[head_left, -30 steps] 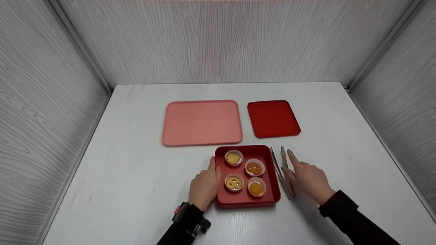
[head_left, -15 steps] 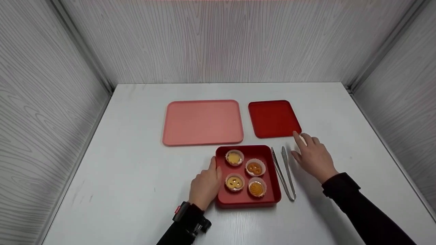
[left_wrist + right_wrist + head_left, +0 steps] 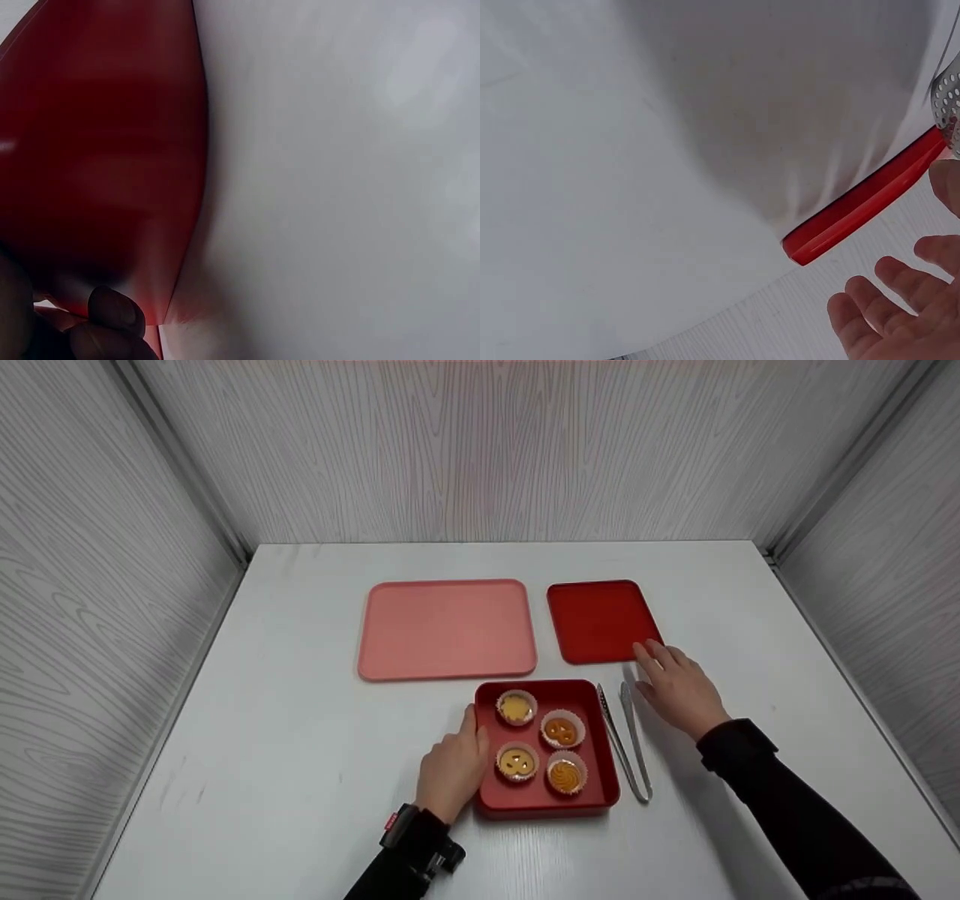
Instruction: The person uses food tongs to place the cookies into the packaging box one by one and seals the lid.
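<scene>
A deep red square box (image 3: 546, 806) holds several cookies in white paper cups, among them a pretzel-shaped cookie (image 3: 517, 763) and a swirled cookie (image 3: 566, 775). My left hand (image 3: 452, 772) grips the box's left wall; in the left wrist view fingertips (image 3: 116, 309) lie at the red wall's lower end. Metal tongs (image 3: 637, 750) lie spread on the table, just right of the box. My right hand (image 3: 682, 690) hovers with relaxed, parted fingers by the near right corner of a flat red tray (image 3: 604, 622). It holds nothing; whether it touches the tray is unclear.
A larger pink tray (image 3: 448, 630) lies on the white table (image 3: 285, 735) behind the box, to the left of the red tray. Grey wood-grain panels (image 3: 480, 450) stand at the back and both sides. In the right wrist view the tongs' perforated tip (image 3: 946, 105) shows at the right edge.
My right hand has moved away from beside the tongs, up to the red tray's near right corner, then slightly left. The left hand and the box have stayed put.
</scene>
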The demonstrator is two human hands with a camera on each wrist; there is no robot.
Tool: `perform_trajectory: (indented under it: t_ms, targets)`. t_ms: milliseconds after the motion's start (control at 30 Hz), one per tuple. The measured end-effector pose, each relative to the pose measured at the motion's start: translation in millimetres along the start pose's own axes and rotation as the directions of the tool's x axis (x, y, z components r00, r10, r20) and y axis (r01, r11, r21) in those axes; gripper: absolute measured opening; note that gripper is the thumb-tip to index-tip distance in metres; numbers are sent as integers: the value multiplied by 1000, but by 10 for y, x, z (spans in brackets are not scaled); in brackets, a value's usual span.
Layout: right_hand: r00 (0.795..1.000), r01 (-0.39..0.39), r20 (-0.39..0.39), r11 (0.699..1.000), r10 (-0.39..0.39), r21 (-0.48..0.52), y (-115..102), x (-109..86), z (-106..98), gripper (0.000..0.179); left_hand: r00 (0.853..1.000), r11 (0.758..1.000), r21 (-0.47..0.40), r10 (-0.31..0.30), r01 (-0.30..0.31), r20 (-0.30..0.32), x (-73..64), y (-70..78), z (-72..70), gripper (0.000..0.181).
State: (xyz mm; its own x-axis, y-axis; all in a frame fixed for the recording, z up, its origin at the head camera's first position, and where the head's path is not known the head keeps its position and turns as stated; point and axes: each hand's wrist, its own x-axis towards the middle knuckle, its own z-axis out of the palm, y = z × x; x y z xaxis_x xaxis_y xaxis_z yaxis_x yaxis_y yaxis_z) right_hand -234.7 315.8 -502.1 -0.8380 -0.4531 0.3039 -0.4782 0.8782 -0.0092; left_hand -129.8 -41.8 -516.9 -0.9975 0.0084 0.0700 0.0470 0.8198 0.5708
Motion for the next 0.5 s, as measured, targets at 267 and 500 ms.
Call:
perform_trajectory:
  t_ms: [267, 500]
  targets:
    - [996, 81, 26, 996, -82, 49, 45, 124, 88, 54, 1000, 1000, 2, -13, 13, 8, 4, -11, -2, 51]
    - [991, 109, 80, 994, -110, 13, 45, 157, 131, 40, 1000, 1000, -7, -21, 22, 21, 15, -11, -1, 52]
